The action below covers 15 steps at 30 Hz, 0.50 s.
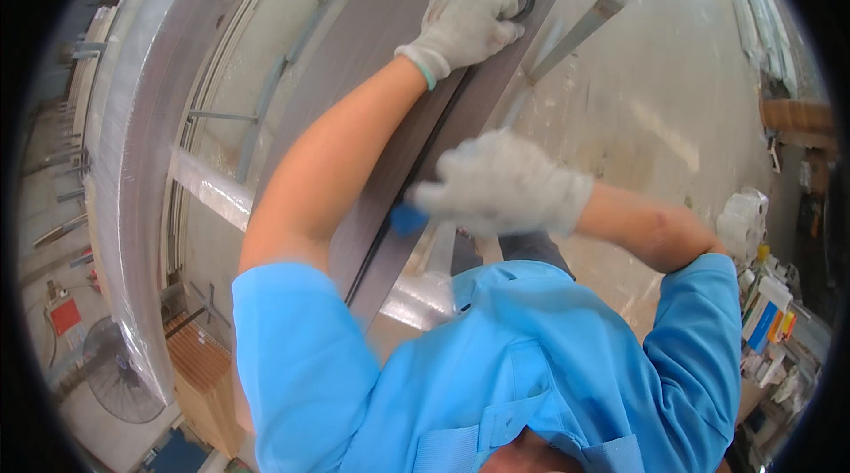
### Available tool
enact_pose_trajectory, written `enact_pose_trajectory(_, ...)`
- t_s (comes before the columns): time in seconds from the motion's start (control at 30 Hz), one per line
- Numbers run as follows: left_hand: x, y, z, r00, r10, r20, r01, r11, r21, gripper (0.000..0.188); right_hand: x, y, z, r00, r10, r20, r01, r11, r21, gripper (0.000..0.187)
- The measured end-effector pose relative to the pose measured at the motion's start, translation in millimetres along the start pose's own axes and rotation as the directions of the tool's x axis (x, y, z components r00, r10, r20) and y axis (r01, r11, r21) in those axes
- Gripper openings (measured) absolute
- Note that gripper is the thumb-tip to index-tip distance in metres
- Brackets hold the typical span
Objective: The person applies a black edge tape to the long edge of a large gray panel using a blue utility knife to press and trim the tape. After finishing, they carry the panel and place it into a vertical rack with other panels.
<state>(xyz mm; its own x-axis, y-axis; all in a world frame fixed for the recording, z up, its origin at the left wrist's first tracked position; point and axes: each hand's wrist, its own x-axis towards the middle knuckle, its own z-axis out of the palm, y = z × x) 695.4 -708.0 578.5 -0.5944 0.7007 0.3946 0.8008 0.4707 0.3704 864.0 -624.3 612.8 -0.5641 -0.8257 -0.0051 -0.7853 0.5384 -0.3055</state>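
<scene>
A long grey-brown panel [345,75] stretches from the top of the head view down toward my body. A black flexible strip [423,150], like a rubber seal, lies in a line along its length. My left hand [469,22], in a white knit glove, is closed around the strip's far part, which curves up off the panel. Nearer to me, my right hand [500,185], also gloved, is blurred by motion. It is closed on a small blue tool [407,218] beside the near stretch of strip. The tool's exact kind cannot be made out.
A metal support leg [575,39] wrapped in clear film stands right of the panel. To the left runs another film-wrapped panel [142,119]. A fan [119,371] and a wooden crate [204,376] sit at lower left. Assorted packages [766,323] are piled at right.
</scene>
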Motion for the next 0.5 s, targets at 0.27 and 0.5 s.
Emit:
enact_pose_trajectory(0.27,106.4,-39.7,5.7,0.635,-0.556,0.536,0.772,0.493,-0.402,0.016,-40.5,118.3,-31.7,0.977,0.090,-0.194,-0.120,0.981,-0.151,0.022)
enact_pose_trajectory(0.5,291.8,-91.4,35.3,0.767,-0.435,0.473,0.579,0.148,-0.802,0.021,-33.3,140.7,-28.7,0.992,0.008,-0.129,0.005,0.995,0.097,0.019)
